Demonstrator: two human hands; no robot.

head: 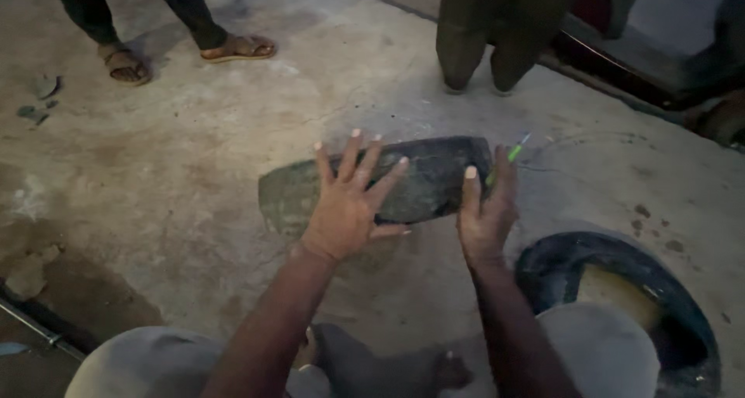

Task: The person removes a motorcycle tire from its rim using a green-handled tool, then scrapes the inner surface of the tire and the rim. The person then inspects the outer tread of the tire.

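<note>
Hands meet over a dark, curved slab (pixel 423 182) of worn rubber lying on the concrete floor (pixel 178 181). Left hand (pixel 349 204) is spread flat, fingers fanned wide, palm pressed onto the slab's left-middle part; it grips nothing, only bears down. Right hand (pixel 485 212) wraps the slab's right end, thumb up across the near face and fingers curled round the far edge, so it is closed on the slab. A thin green stick (pixel 514 151) pokes up just past the right hand's fingers; whether those fingers also pinch it cannot be told. The slab runs crosswise between both hands, its left end jutting well past the left hand, its top edge rounded and cracked.

Below the right forearm, close to the wrist, lies a black tyre (pixel 675 320) flat on the floor, with a pale patch inside its ring. Pale grey knees (pixel 147 363) show at the bottom edge under both arms, and a dark bare foot (pixel 388 367) rests between them.

Beyond the hands, well apart, stand two other people: one in sandals (pixel 237 49) far off to the left of the left hand, another in olive trousers (pixel 485 33) straight ahead of the right hand. A dark red vehicle edge (pixel 613 41) sits further right.
</note>
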